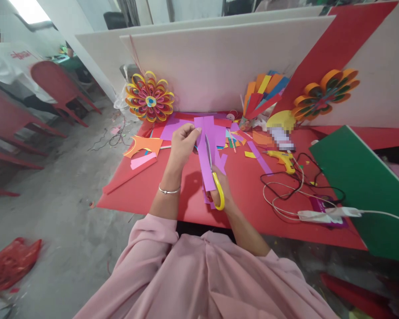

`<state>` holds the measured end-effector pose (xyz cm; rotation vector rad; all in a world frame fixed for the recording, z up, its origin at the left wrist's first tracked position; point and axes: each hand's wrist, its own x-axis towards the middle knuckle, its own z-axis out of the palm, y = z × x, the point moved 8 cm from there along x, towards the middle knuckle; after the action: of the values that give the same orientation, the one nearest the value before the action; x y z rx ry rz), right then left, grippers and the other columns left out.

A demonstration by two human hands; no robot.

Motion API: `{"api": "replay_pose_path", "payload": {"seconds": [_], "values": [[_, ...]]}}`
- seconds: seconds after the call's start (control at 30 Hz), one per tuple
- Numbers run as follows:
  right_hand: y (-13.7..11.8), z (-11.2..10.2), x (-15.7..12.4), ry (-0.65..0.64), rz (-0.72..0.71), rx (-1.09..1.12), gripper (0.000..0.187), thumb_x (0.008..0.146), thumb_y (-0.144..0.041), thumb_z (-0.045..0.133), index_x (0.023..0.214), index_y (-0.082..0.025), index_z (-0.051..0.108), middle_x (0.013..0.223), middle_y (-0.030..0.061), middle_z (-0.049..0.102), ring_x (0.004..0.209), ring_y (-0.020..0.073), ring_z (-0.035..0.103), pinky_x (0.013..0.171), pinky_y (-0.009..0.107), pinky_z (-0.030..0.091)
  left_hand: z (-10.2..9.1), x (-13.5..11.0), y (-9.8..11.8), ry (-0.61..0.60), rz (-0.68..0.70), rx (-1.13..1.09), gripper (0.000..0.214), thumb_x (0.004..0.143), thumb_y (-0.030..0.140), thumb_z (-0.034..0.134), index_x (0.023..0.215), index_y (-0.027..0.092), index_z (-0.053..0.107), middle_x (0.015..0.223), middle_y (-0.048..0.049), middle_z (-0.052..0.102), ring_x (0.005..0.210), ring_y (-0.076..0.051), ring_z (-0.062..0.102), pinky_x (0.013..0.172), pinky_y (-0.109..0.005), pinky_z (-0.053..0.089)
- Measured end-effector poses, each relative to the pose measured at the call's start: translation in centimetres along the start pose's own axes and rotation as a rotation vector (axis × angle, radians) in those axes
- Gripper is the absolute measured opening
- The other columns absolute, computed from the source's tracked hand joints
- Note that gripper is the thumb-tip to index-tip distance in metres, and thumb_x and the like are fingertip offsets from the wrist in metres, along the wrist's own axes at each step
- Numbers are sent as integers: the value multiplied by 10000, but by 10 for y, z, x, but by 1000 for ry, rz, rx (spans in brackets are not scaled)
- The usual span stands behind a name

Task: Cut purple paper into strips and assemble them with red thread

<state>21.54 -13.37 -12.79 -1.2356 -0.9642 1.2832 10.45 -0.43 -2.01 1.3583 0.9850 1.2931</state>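
Note:
My left hand [183, 144] pinches the upper left edge of a purple paper sheet [205, 170], held up above the table. In my right hand [223, 182] are scissors [218, 190] with yellow handles. Their blades point away from me and lie along a lengthwise slit in the paper, splitting it into strips. Part of my right hand is hidden behind the paper and the handle. More purple paper [173, 129] lies flat behind my hands, and a cut purple strip [260, 158] rests to the right.
The table has a red cover [146, 190]. A yellow glue gun [282, 160], tangled cables, a power strip [329, 214] and a green board [362, 186] occupy the right. Paper flowers [150, 101] and a bundle of coloured strips [261, 91] stand at the back. Orange paper [142, 145] lies left.

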Motion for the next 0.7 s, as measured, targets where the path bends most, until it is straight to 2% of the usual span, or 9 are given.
{"api": "replay_pose_path", "payload": {"seconds": [0.07, 0.13, 0.33, 0.47, 0.6, 0.7], "values": [[-8, 1, -1, 3, -48, -19, 220, 805, -420, 661, 954, -266, 613, 581, -82, 493, 417, 120, 454, 383, 255, 346, 2, 0, 1, -16, 23, 9, 368, 852, 351, 731, 637, 231, 459, 498, 82, 461, 381, -63, 457, 345, -167, 385], [-11, 2, 0, 17, -34, -9, 222, 836, -460, 649, 917, -262, 591, 584, -78, 481, 416, 123, 458, 379, 262, 362, 3, -2, -2, -35, 18, 8, 360, 856, 349, 731, 636, 229, 472, 496, 81, 473, 375, -64, 459, 345, -169, 389], [5, 3, 10, 105, 227, 169, 331, 902, -572, 585, 867, -243, 585, 538, -70, 440, 436, 142, 464, 386, 280, 378, 4, -10, -9, -46, -27, 1, 367, 866, 394, 745, 651, 225, 500, 495, 82, 504, 368, -61, 468, 349, -167, 404], [3, 4, 10, 94, 172, 179, 272, 860, -494, 664, 932, -234, 631, 565, -66, 501, 467, 144, 508, 409, 271, 401, 5, -10, -7, -53, -20, -4, 377, 859, 400, 749, 647, 228, 489, 480, 87, 490, 357, -60, 459, 342, -166, 397], [4, 2, 6, 107, 179, 195, 275, 880, -500, 639, 930, -230, 641, 562, -69, 488, 453, 139, 479, 403, 276, 383, 6, -11, -7, -58, -31, -3, 353, 864, 379, 733, 648, 229, 497, 471, 84, 502, 352, -65, 460, 338, -172, 401], [1, 2, 4, 109, 133, 157, 274, 896, -505, 633, 888, -231, 625, 569, -59, 504, 463, 139, 480, 408, 276, 375, 7, -12, -7, -61, -38, 0, 354, 860, 379, 738, 650, 229, 496, 474, 86, 505, 355, -63, 473, 341, -168, 407]]}}
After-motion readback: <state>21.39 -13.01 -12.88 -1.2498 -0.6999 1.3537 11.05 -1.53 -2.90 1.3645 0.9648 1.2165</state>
